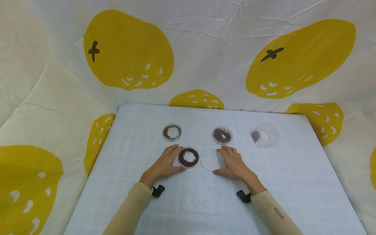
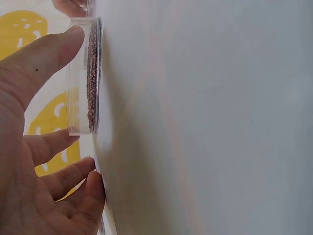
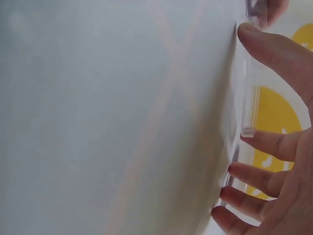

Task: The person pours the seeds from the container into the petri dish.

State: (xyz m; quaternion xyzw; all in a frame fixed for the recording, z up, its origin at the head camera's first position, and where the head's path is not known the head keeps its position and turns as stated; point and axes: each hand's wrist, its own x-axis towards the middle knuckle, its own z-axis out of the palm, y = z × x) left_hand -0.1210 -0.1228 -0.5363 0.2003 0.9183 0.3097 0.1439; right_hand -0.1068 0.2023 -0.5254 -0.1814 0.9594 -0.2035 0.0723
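A round clear petri dish (image 1: 188, 157) with dark brown granules and a white patch on top sits near the middle of the table. My left hand (image 1: 167, 162) holds it by the rim, thumb (image 2: 63, 46) on the near side and index finger on the far side. Just right of it, a clear empty petri dish half (image 1: 211, 160), perhaps a lid, is pinched at its edge by my right hand (image 1: 233, 164). In the right wrist view the thumb (image 3: 266, 46) and index finger span this clear piece (image 3: 250, 98); the other fingertips reach the tablecloth.
Farther back stand another petri dish (image 1: 172, 132) with brown and white contents, and one (image 1: 222, 135) with a smaller white spot. At the back right is a clear plastic container (image 1: 273, 133) with something dark and white inside. A patterned cloth wall (image 1: 205, 58) rises behind the table.
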